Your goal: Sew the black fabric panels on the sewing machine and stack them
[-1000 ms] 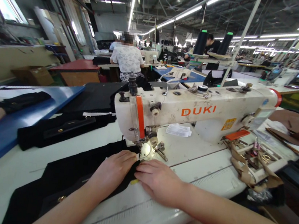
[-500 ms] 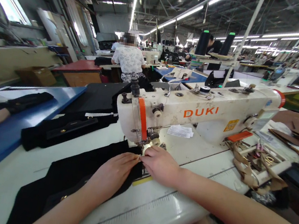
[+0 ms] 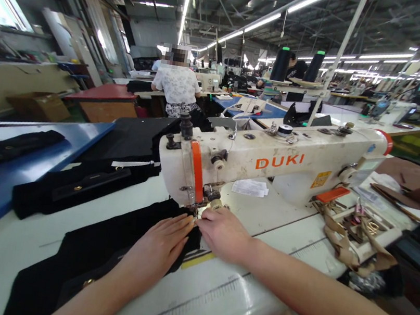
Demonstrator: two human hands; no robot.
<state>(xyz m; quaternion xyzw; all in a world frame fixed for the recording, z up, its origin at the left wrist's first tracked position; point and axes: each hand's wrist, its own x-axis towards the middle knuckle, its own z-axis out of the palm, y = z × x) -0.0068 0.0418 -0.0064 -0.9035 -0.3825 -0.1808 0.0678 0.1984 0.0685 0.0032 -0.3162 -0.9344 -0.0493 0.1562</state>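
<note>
A black fabric piece (image 3: 99, 236) lies on the white sewing machine bed, its right end under the presser foot of a DUKI sewing machine (image 3: 229, 158). My left hand (image 3: 167, 238) rests flat on this fabric with its fingers stretched toward the needle. Close to the needle, on the right, my right hand (image 3: 224, 233) is closed, fingertips pinching the fabric's edge. The two hands' fingertips nearly meet. A gold-coloured fitting (image 3: 87, 282) shows on the fabric beside my left forearm. The needle point and the stitch line are hidden by my fingers.
Another black piece with a gold stud (image 3: 82, 188) lies to the left. At the right, a tray (image 3: 387, 239) holds rings and tools, with brown strips (image 3: 335, 234) draped over it. White labels (image 3: 249, 187) lie behind my right hand. A person (image 3: 177, 84) stands farther back.
My left hand's fingers now lie flatter and a little more spread on the fabric. The right hand stays pinched by the needle. The whole view has shifted slightly.
</note>
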